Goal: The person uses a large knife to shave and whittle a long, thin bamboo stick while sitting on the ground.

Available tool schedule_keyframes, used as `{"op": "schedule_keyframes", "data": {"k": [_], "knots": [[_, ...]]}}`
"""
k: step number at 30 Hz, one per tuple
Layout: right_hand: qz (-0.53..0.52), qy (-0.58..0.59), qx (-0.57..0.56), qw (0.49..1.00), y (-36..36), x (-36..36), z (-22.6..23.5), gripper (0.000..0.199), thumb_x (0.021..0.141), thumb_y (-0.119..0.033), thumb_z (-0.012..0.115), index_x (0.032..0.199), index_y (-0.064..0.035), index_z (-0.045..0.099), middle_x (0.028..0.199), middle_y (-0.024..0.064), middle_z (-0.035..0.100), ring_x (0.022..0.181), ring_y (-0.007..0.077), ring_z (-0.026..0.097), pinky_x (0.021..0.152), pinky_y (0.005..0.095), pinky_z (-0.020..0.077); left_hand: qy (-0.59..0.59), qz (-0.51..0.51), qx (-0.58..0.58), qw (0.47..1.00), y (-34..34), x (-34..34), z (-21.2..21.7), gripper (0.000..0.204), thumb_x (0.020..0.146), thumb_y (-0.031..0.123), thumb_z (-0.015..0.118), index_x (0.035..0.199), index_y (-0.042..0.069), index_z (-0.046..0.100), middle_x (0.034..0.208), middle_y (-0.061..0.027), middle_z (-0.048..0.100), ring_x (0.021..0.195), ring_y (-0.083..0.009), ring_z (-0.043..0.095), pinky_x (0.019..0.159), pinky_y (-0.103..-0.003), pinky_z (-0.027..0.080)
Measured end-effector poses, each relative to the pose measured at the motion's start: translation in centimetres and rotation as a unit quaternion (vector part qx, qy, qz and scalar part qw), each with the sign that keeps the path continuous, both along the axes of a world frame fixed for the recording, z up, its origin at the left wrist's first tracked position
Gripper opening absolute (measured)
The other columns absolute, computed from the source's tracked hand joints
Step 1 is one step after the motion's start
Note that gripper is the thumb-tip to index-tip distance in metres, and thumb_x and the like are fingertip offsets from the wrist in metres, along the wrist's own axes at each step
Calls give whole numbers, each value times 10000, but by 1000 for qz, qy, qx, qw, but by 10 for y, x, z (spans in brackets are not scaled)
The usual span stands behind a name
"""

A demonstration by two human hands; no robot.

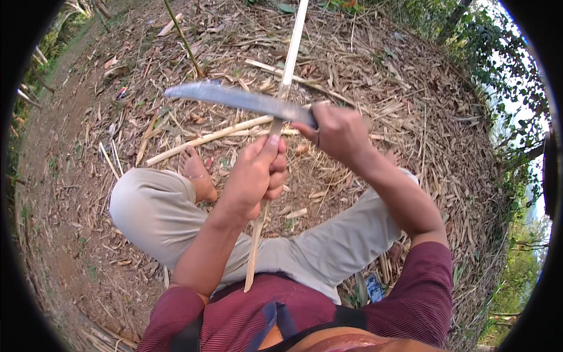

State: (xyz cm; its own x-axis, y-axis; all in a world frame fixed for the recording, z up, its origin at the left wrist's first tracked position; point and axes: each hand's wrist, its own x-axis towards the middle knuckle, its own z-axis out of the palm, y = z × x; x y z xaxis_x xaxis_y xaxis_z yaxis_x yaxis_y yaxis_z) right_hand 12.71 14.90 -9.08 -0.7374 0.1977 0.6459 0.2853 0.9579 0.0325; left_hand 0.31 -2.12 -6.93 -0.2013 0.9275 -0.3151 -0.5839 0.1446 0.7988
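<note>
My left hand [255,173] is wrapped round a long, pale wooden strip [295,44], thumb pressed along it. The strip slants from my belly up past the top edge of the view. In my right hand [340,130] is the handle of a machete [229,98], mostly hidden by the fingers. Its long blade points left and crosses over the strip just beyond my left thumb. The blade is slightly smeared by motion; whether it touches the strip I cannot tell.
My bare left foot [198,174] rests on ground strewn with dry leaves and shavings. A pale stick [199,141] lies across beyond it, with another split strip [272,69] farther off. A thin green stem [183,38] stands at the upper left. A small blue-patterned packet [374,287] lies by my right thigh.
</note>
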Motion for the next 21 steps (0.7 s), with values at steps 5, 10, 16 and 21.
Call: {"op": "schedule_keyframes", "data": {"k": [5,10,16,21], "knots": [[19,-20,42,999,41,8,-4,516,908,-577,629,721,-100,565,600,69,608,484,258,622,438,369,487,10,-3,-22,1000,-5,1,-8,221,1087,310,443,992,117,494,674,90,340,463,-20,228,399,-218,156],[-24,-33,-83,996,-3,-1,-9,537,901,-583,648,737,-78,568,534,82,584,465,267,618,446,385,485,-63,-27,-6,998,-8,-15,-11,233,1095,286,411,993,94,494,677,61,365,471,-28,272,393,-227,168],[-3,-30,-283,959,-11,1,5,413,897,-411,722,1200,-138,655,553,80,590,496,305,613,491,418,471,-72,-87,-36,993,-15,-40,-20,249,1075,226,443,1077,-15,509,721,16,431,447,-19,332,328,-197,361],[92,-42,-289,952,8,-5,-24,330,887,-195,737,1215,-167,717,645,112,653,489,243,559,541,358,468,-31,-111,-30,993,-16,-33,-11,287,1069,240,455,1041,-37,524,651,-19,490,389,-59,463,343,-237,493]]}}
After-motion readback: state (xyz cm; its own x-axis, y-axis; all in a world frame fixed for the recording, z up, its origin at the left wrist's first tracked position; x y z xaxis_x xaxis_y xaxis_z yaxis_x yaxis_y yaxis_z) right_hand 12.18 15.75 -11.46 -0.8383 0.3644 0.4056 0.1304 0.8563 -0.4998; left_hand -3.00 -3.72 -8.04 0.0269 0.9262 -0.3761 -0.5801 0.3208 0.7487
